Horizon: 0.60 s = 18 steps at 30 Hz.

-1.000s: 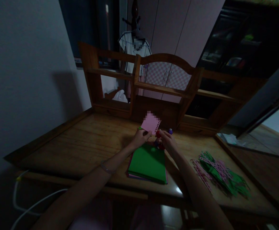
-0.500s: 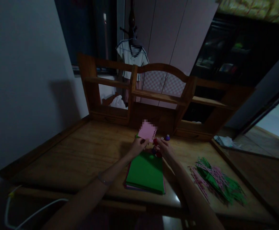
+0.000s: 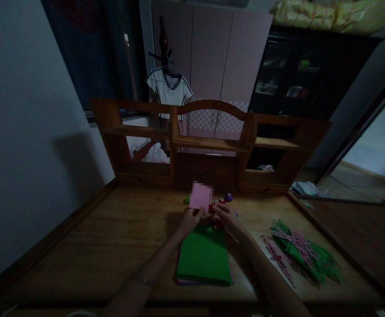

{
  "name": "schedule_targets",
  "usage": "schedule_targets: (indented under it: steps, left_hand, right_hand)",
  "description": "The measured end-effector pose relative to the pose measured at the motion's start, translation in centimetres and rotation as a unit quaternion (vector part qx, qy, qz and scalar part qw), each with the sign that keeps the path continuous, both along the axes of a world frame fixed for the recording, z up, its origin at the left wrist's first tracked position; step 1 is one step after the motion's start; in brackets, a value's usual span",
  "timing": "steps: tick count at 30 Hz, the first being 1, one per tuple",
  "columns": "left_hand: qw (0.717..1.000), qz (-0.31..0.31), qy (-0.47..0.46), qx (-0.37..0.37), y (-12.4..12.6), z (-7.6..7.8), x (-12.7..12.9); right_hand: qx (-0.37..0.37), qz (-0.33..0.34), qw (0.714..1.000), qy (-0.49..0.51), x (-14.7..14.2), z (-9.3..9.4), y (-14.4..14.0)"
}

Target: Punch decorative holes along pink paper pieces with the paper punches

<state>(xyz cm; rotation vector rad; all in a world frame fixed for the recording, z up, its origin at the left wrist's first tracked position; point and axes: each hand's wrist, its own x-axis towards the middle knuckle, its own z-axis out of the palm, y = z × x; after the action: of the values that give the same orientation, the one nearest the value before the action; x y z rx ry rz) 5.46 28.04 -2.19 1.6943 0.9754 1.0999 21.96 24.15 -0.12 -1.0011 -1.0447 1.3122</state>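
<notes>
My left hand (image 3: 190,221) pinches the lower edge of a pink square sheet (image 3: 200,196), which stands up from the fingers. A row of small dark holes runs along the sheet's right edge. Close beside that edge, my right hand (image 3: 227,217) closes its fingers around a small red object (image 3: 212,207); its kind is unclear in the dim light. Below both hands lies a stack of sheets with a green one (image 3: 205,255) on top. More small red and dark pieces sit near the right fingers, partly covered by them.
A small purple piece (image 3: 228,197) and a small green piece (image 3: 187,200) stand behind the hands. To the right lies a pile of green and pink perforated strips (image 3: 300,251). A wooden shelf unit (image 3: 209,143) rises along the table's back edge.
The view has tilted upward and shifted, so hands and table appear lower. My hands keep the pink sheet and the red object close together; the sheet stands more upright.
</notes>
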Motion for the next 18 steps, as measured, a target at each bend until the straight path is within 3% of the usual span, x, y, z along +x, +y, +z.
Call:
schedule_targets:
  steps: [11,18]
  left_hand:
    - [0.999,-0.011,-0.032,0.03,-0.7,1.0,0.4]
    - [0.999,0.017,-0.03,0.0,-1.6,2.1,0.1]
  right_hand:
    - [0.03,0.041,0.996,-0.067,-0.1,0.9,-0.9]
    - [0.059,0.05,0.988,-0.132,0.2,0.9,-0.7]
